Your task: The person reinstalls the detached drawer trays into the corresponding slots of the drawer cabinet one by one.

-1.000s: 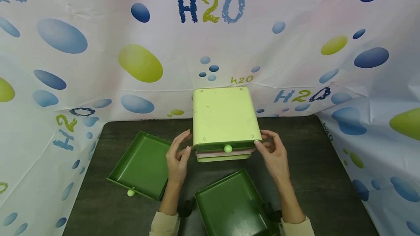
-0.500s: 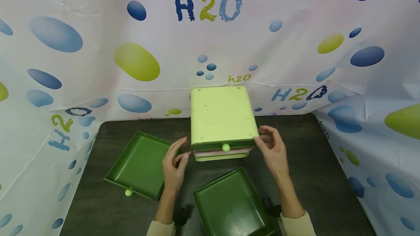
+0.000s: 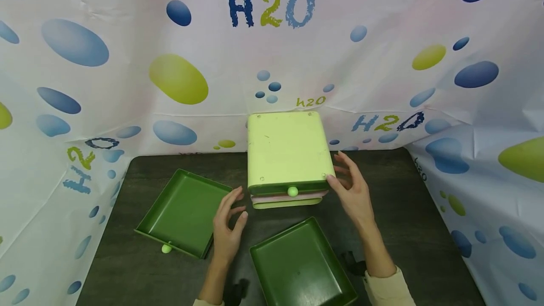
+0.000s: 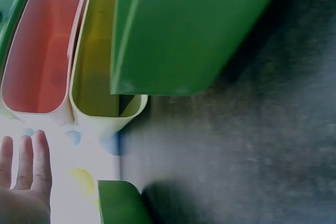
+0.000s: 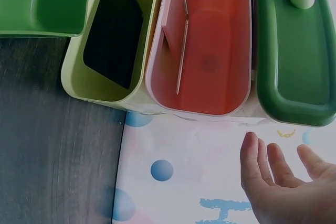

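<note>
A stacked drawer cabinet with a light green top stands at the back of the table. Its top green drawer with a round knob is in place; the pink section and yellow-green section below have no drawers. Left of the cabinet lies one green drawer with a knob, and another green drawer lies in front. My left hand, fingers loosely bent and holding nothing, hovers between the left drawer and the cabinet. My right hand is at the cabinet's front right corner, thumb by the edge; contact is unclear.
The dark wooden table runs back to a white printed curtain, which also hangs along both sides. A black strap piece shows by the right wrist. Inside the pink section a thin pink panel slants.
My left hand has drawn away from the cabinet's left side, down toward me. My right hand stays at the right corner, its fingers straightening a little. Cabinet and drawers have not moved.
</note>
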Motion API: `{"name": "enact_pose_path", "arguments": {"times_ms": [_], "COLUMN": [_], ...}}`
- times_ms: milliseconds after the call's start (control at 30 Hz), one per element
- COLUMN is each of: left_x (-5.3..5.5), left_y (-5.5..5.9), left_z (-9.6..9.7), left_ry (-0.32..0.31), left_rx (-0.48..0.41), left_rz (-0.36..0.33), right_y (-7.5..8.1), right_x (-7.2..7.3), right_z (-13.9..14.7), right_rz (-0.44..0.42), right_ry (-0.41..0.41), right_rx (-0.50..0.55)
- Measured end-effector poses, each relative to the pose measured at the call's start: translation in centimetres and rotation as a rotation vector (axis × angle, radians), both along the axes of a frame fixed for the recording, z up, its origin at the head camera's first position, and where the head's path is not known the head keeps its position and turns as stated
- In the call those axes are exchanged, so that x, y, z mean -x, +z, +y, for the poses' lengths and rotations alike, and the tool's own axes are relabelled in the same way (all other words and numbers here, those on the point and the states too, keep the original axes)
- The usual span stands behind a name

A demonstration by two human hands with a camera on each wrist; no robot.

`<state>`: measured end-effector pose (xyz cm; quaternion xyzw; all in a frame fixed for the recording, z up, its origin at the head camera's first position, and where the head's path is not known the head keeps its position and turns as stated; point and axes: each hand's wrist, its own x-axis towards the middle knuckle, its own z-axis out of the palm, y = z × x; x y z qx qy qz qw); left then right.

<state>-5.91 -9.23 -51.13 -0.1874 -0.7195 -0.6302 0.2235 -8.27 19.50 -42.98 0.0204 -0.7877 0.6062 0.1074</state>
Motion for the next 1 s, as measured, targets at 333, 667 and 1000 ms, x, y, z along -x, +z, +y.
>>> {"name": "enact_pose_path", "arguments": {"times_ms": [333,667,1000], "left_x": [-1.8,-2.2,-3.7], "left_y": [-1.2,-4.5,-6.8], "left_z": [0.2,0.1,0.4], "left_ry": [0.002,0.049,0.024], "left_rx": [-0.009,0.053,0.089], "left_rz": [-0.056,-0.085,-0.088], "right_y": [-0.8,-3.1,0.0], "right_x": [0.4,1.5,1.0], "right_z": [0.3,1.1,-0.3], "right_rz": [0.017,0.011,0.107], "right_ry": [0.019,0.032,0.103], "right_rx": [-0.006,0.002,-0.067]}}
